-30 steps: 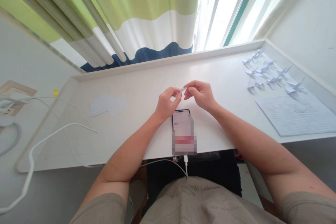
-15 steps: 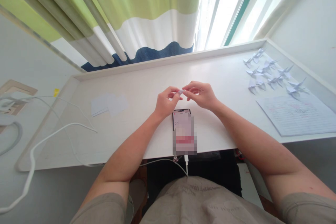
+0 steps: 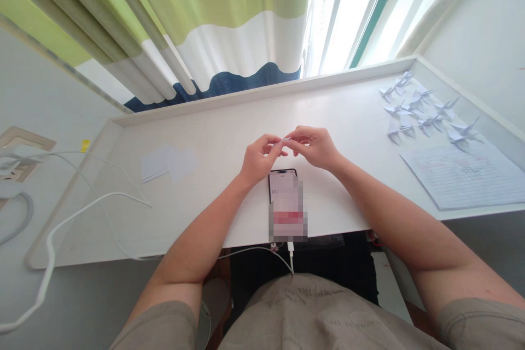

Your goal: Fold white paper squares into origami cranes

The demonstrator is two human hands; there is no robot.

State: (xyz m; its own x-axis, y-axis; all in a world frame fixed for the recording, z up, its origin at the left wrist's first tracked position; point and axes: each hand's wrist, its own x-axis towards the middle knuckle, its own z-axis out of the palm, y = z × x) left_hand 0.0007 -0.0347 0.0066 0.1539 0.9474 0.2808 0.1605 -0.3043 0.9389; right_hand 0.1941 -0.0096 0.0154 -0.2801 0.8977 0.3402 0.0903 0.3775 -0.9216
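Observation:
Above the middle of the white desk, my left hand and my right hand meet at the fingertips. Both pinch a small piece of folded white paper, mostly covered by the fingers, so its exact shape is hard to make out. Just below the hands lies a phone with its screen lit and partly blurred out. Several folded paper cranes stand in a group at the back right of the desk.
Loose white paper sheets lie to the left. At the right is a lined sheet with writing. White cables cross the left edge, and a charging plug runs into the phone. A raised rim borders the desk below the curtain.
My fingertips have closed in more around the folded paper, and less of it shows. The whole view has shifted very slightly; the other things lie as before.

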